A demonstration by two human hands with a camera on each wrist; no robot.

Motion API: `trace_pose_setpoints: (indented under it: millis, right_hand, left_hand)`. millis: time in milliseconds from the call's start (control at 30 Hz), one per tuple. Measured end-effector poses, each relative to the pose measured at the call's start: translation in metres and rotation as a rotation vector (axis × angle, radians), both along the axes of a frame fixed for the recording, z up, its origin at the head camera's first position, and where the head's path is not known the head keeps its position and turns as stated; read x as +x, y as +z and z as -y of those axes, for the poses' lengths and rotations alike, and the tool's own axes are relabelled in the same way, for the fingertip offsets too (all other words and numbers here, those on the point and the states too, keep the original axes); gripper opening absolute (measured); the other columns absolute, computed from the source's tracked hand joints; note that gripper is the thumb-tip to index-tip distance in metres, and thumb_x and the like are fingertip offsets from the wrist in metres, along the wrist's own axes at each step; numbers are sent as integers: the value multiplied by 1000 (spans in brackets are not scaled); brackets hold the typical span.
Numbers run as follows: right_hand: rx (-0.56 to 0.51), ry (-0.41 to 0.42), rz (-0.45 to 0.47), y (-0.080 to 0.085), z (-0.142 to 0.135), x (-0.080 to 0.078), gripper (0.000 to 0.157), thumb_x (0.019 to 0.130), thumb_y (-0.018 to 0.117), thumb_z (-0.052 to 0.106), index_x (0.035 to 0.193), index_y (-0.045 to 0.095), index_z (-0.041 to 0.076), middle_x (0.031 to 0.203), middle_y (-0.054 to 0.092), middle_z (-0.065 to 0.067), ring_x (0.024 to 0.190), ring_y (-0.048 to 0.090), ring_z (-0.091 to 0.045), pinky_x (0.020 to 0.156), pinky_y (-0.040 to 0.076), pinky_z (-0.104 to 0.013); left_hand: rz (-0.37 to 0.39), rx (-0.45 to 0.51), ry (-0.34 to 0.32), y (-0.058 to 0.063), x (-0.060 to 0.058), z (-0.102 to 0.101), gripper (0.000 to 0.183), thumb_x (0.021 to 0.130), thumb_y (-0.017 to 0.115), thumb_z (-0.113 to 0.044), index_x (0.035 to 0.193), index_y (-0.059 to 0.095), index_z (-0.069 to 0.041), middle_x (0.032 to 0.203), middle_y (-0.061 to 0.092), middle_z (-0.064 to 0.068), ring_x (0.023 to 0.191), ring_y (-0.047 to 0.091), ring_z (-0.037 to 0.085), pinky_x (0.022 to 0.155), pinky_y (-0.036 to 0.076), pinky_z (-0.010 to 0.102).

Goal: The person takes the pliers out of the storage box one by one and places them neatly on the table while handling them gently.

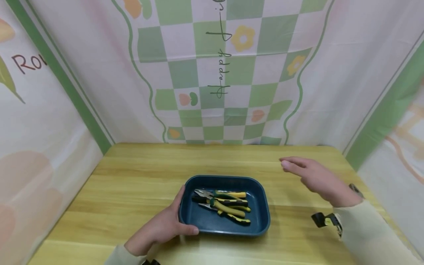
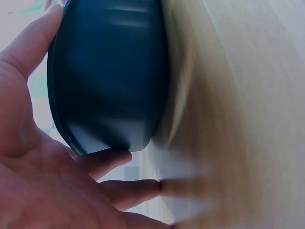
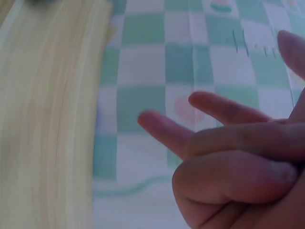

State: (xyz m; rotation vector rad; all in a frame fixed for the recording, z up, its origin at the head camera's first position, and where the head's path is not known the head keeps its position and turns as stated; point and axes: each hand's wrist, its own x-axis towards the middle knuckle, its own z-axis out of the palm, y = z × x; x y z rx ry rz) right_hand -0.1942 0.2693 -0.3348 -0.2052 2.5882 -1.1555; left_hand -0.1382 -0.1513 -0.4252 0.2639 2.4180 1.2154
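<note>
A dark blue tray [image 1: 260, 207] sits on the wooden worktop [image 1: 139, 169], roughly midway between its left and right edges and well apart from the far edge. The left hand [image 1: 165, 222] has its grip clamped on the tray's left end: the thumb lies at the near left corner of the rim, and the fingers reach along the left side. In the left wrist view, thumb and forefinger span the tray's end wall, while the other fingers spread away below it.

Inside the tray, several hand tools lie in a loose heap, their handles toward the right. Pliers with yellowish handles [image 1: 230, 209] slant across the top, metal nose toward the far left corner. A black and yellow tool [image 1: 239, 202] passes beneath them. A yellow handle [image 1: 237, 194] lies on the far side of the heap, and a black and yellow handle [image 1: 239, 219] on the near side.

The right hand [image 1: 314, 177] hangs above the right part of the worktop, well apart from the tray, its grip holding nothing. The right wrist view shows some fingers bent and others reaching out. Behind the far edge hangs a green and white checked cloth [image 1: 240, 68].
</note>
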Motion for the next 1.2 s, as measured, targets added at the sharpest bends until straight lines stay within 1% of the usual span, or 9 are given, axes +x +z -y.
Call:
trace_pose_setpoints:
  millis: [67, 133, 167, 300, 433, 533, 667, 767, 1200]
  right_hand:
    - [-83, 27, 48, 1, 12, -3, 65, 91, 45, 58, 141, 42, 17, 131, 49, -17, 63, 53, -24, 62, 48, -42]
    - [-138, 55, 94, 1, 24, -5, 61, 90, 50, 55, 138, 46, 18, 126, 54, -14, 41, 31, -15, 44, 40, -32]
    - [-157, 66, 116, 0, 30, -6, 59, 89, 53, 54, 136, 48, 19, 125, 55, -12, 37, 20, -14, 38, 32, -30]
    - [-175, 131, 167, 0, 50, -10, 55, 86, 61, 49, 133, 53, 20, 123, 57, -10, 36, 18, -12, 35, 25, -26]
    - [-132, 184, 224, 0, 70, -13, 54, 81, 66, 50, 128, 57, 25, 66, 54, 2, 35, 15, -14, 36, 24, -27]
    - [-84, 225, 247, -2, 86, -14, 55, 77, 69, 53, 124, 60, 26, 50, 40, 4, 36, 14, -15, 37, 24, -27]
    - [0, 286, 227, -9, 103, -18, 51, 76, 73, 45, 122, 62, 24, 91, 66, 4, 59, 52, -10, 60, 47, -36]
    - [64, 331, 214, -16, 113, -21, 52, 75, 77, 33, 123, 62, 22, 110, 64, 0, 97, 58, -14, 85, 43, -43]
    - [343, 436, 100, -31, 144, -27, 59, 71, 81, 28, 125, 60, 15, 103, 62, 5, 86, 57, -13, 79, 45, -40]
  left_hand:
    - [0, 8, 1, 0, 0, 0, 125, 64, 81, -51, 147, -12, -35, 135, 41, 28, 92, 53, 26, 78, 41, 43]
    - [1, 16, 1, 0, 0, 0, 125, 64, 81, -50, 147, -12, -36, 136, 40, 27, 93, 53, 26, 79, 41, 44]
    - [-1, 18, -1, 0, 0, 0, 125, 64, 81, -50, 147, -12, -36, 136, 40, 27, 94, 52, 26, 79, 41, 44]
    - [-6, 16, -10, -1, -1, 0, 125, 65, 81, -50, 148, -12, -34, 135, 41, 26, 94, 53, 26, 80, 41, 45]
    - [-5, 3, -11, -2, -2, 1, 126, 65, 80, -51, 149, -11, -30, 135, 41, 27, 94, 53, 26, 79, 41, 45]
    - [-1, -9, -7, -2, -2, 1, 127, 64, 80, -52, 149, -11, -29, 135, 41, 27, 94, 53, 26, 80, 41, 45]
    - [0, -6, -6, -3, -2, 2, 127, 64, 80, -52, 149, -11, -28, 135, 41, 28, 93, 54, 26, 79, 42, 45]
    - [1, 3, -5, -3, -2, 2, 127, 64, 81, -51, 149, -11, -28, 135, 41, 27, 94, 53, 26, 79, 41, 45]
    - [16, 15, 5, 2, 0, 0, 127, 64, 81, -51, 149, -11, -27, 137, 38, 27, 99, 52, 27, 84, 40, 47]
